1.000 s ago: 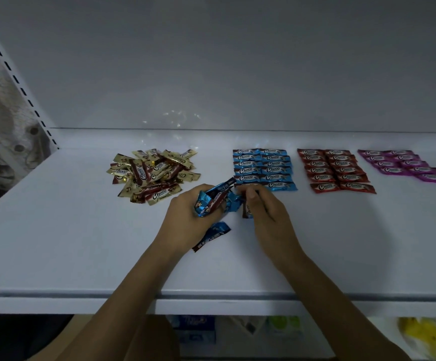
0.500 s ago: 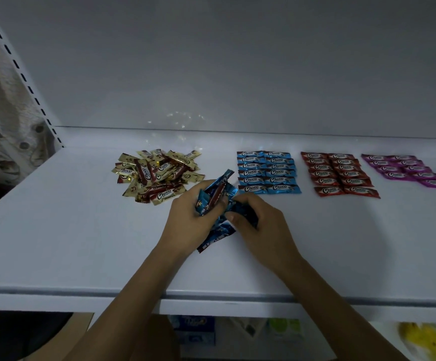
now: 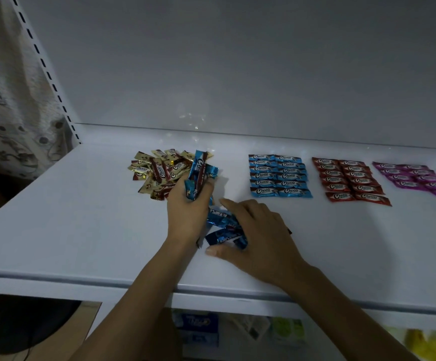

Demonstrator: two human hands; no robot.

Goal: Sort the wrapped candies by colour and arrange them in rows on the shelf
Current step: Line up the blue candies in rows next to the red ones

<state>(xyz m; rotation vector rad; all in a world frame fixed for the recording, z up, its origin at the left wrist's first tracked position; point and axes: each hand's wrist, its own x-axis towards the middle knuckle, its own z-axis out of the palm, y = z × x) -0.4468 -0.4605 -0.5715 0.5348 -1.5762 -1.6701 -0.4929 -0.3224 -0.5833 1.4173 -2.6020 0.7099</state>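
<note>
Wrapped candies: spread along the white shelf (image 3: pixel 81 230), partly in tidy colour blocks, partly loose or in hand.
Gold pile (image 3: pixel 157 173): heaped at the left, jumbled gold and brown, not yet laid in rows.
Left hand (image 3: pixel 185 214): just in front of the gold pile, curled tight round a blue bundle (image 3: pixel 200 173) of several wrappers, fanned upward out of the fist.
Loose blue candies (image 3: pixel 223 225): a few on the shelf between the two hands, askew, partly hidden under the right palm.
Right hand (image 3: pixel 258 238): spread wide and laid over the loose blue candies, thumb on the near side, forefinger on the far side; raking rather than pinching, as far as can be told.
Blue rows (image 3: pixel 279 175): two neat columns right of centre, edge to edge, labels up, apart from both hands.
Red rows (image 3: pixel 349 181): two columns just beside the blue, equally orderly.
Purple rows (image 3: pixel 417 178): two columns at the far right, close to the edge of view.
Done: red and purple seemingly finished; blue mostly placed.
Left to do: by judgement, adding the held bundle and the strays to the blue rows, then laying out the whole gold pile.
</note>
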